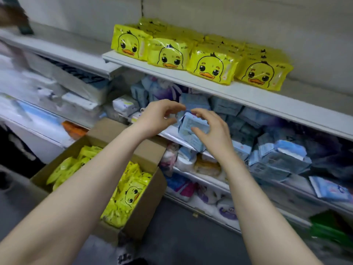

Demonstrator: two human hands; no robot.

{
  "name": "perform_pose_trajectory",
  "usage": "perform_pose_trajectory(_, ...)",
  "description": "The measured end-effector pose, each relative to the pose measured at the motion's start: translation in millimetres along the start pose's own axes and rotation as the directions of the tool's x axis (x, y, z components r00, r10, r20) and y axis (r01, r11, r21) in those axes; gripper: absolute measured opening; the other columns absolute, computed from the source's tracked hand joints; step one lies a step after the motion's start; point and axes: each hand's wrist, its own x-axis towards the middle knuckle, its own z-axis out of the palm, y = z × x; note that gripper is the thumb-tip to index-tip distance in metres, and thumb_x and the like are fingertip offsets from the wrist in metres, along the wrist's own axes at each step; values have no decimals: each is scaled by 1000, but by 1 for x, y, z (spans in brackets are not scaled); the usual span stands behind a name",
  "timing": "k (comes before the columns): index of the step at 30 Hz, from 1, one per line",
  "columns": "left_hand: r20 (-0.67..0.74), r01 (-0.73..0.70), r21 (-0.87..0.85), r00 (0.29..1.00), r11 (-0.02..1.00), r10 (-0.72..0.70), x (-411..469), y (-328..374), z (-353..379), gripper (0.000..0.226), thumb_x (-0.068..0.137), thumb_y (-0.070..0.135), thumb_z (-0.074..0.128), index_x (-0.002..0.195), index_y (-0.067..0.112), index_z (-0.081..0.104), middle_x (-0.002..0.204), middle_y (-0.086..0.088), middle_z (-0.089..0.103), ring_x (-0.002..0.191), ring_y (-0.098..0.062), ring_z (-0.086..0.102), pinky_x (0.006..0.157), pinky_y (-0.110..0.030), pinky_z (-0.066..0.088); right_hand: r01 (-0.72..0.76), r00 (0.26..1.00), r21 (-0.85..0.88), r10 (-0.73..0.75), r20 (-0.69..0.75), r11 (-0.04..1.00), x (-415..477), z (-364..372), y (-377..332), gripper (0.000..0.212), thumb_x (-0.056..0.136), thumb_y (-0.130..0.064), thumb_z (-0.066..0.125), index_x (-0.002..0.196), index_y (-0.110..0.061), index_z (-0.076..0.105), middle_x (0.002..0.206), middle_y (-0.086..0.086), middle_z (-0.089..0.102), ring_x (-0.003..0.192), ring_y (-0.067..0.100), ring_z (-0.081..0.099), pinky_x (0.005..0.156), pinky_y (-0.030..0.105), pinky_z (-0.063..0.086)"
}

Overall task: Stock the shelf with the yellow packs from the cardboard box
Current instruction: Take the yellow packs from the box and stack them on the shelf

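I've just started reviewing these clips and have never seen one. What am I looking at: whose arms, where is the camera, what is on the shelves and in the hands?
There is no machine here: a person works with two bare hands, and the single picture comes from a camera worn on their head, looking forward and down. The left hand and right hand are raised in front of the shelving; neither holds anything yellow. The left hand's fingers are loosely curled on nothing; the right hand is curved in front of a light blue pack, but whether it grips it is unclear. On the top shelf stand rows of yellow duck packs. More yellow packs lie in the open cardboard box below, to the left.
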Motion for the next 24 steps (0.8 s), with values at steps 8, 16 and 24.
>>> perform_pose_trajectory(8,5,169,19,986,985,-169,-49,-84,-40,43,78,-2,68,116,19,70,108,3,70,94,-3,63,86,-13,48,4,990,115,-21,142,993,8,98,-31,47,79,-11,73,121,-29,63,108,-13,61,102,5,56,86,23,43)
perform_pose_trajectory(16,135,279,45,950,959,-282,-84,-182,-70,49,78,-1,69,121,22,67,115,2,69,97,-15,63,91,-31,51,-135,960,109,103,260,985,17,201,-52,50,78,-14,73,123,-33,60,112,-10,62,105,5,56,91,28,44)
perform_pose_trajectory(24,261,379,70,886,923,-383,-121,-293,-67,51,78,4,72,122,28,66,117,3,67,102,-13,62,90,-27,48,-290,905,31,264,332,956,8,304,-43,52,77,-20,76,125,-33,59,112,-8,63,104,10,58,92,37,49)
